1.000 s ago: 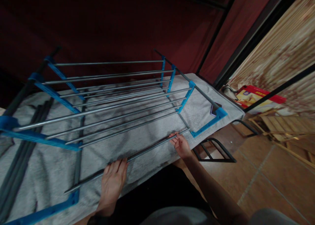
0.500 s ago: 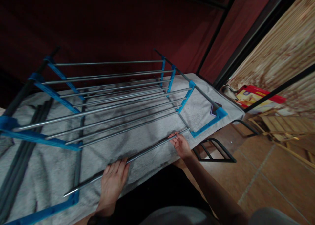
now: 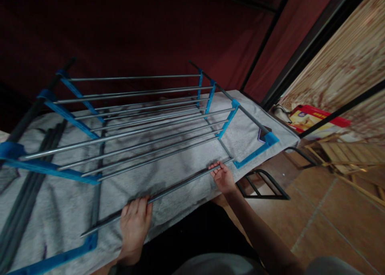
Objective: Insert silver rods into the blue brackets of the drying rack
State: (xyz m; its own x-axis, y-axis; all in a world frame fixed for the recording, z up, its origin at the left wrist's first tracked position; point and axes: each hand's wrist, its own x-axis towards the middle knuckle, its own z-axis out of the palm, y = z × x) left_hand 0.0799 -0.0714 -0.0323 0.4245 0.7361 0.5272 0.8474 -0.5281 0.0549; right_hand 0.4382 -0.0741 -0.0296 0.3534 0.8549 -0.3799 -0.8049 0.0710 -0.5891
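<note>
A grey towel (image 3: 168, 178) covers the table to its near edge, with tiled floor open on the right. On it lies one rack (image 3: 135, 122) with blue brackets. One loose metal rod (image 3: 168, 190) lies diagonally along the near edge. The left hand (image 3: 134, 227) curls loosely over it; the right hand (image 3: 223, 178) pinches it near the right end.

A red and yellow box (image 3: 315, 120) lay on the floor against the pale wood-grain wall (image 3: 345, 66). Just right of the box stood wooden slats (image 3: 349, 152). Left of the box and lower, a black wire frame (image 3: 264, 184) rested on the brown floor tiles (image 3: 331, 223).
</note>
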